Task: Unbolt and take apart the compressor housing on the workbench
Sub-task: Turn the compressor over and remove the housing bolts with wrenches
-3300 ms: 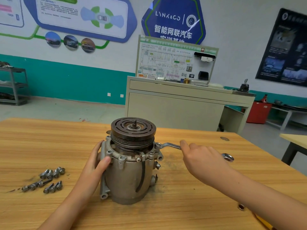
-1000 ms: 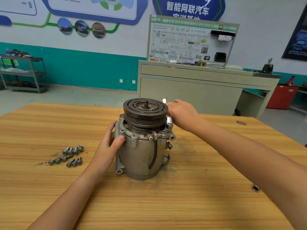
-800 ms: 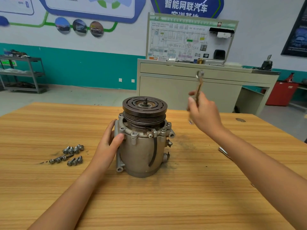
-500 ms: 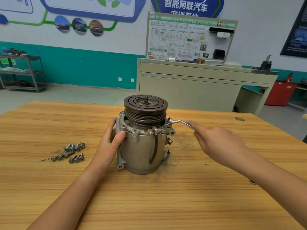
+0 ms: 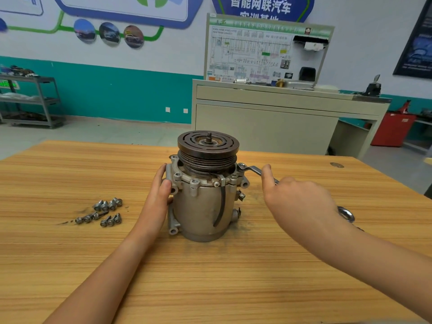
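The compressor housing (image 5: 203,206) stands upright about midway along the tabletop (image 5: 70,171), nearer its far edge than its near one, with the clutch pulley (image 5: 208,146) on top. The left hand (image 5: 156,199) grips the housing's left flank, thumb on the front of the flange and fingers wrapped behind it, bracing it.

The right hand (image 5: 297,202) is closed round the shaft of a wrench (image 5: 251,170). The wrench's ring end sits on a flange bolt (image 5: 241,167) at the housing's right shoulder. Its long axis runs from that bolt toward the tabletop's right edge and slightly toward the near edge, roughly level, and its other ring shows beyond the wrist.

So the bolt lies to the left of the right hand and a little farther off, at the end of the lever. The turn will likely be a sweep about that bolt, with the left hand resisting the twist. Loose bolts (image 5: 105,211) lie in a cluster toward the left edge, well apart from the housing.
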{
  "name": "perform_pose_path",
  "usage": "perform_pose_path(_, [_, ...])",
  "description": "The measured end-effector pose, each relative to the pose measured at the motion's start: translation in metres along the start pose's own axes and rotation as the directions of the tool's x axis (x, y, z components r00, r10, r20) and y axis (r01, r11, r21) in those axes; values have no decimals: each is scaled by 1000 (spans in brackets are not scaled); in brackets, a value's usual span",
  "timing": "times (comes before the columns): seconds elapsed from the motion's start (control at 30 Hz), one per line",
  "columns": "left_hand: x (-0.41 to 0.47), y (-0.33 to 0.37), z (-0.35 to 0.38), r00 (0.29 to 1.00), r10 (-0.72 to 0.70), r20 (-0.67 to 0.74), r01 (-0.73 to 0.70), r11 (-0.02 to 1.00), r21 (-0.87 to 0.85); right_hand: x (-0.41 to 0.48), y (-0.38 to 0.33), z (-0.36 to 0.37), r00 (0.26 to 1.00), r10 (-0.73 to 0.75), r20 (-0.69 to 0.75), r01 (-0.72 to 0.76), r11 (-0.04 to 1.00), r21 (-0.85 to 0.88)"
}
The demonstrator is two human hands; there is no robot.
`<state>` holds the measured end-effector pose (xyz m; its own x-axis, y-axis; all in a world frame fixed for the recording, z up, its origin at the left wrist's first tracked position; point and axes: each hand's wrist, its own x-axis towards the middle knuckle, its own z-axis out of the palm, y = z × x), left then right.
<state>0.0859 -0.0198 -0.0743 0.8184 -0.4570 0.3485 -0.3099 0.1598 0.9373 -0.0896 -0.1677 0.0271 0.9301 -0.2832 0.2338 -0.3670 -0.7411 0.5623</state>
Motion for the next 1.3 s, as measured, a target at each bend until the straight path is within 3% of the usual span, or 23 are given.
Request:
perform_pose_path(0.5, [1,-1,2,999,-28,-28,27,1000,-13,14,2,-35,968,-224,116,236,967,-99])
perform_pose_path(0.7, [0,1,0,1000,0,-2,0,999,32,14,18,-2,986,-164,16,165,979,-122])
perform_pose_path(0.93, [2,-5,-1,1000,0,-14,1,999,51,51,54,41,983,-67,-172,77,996,55])
perform_pose_path(1.0, [2,-6,-1,1000,8,-13,-8,999,37,68,49,54,952,-48,-302,86,990,115])
perform_pose_path(1.1, [3,-8,-1,1000,9,-21,-8,999,34,95,29,66,867,25,-498,174,921,349])
perform_pose_path(1.23, [2,-5,-1,999,14,-34,-13,1000,26,125,10,69,846,54,-531,216,875,433])
perform_pose_path(1.3, [3,-6,-1,999,19,-30,-18,999,34,124,15,72,860,123,-495,159,858,488])
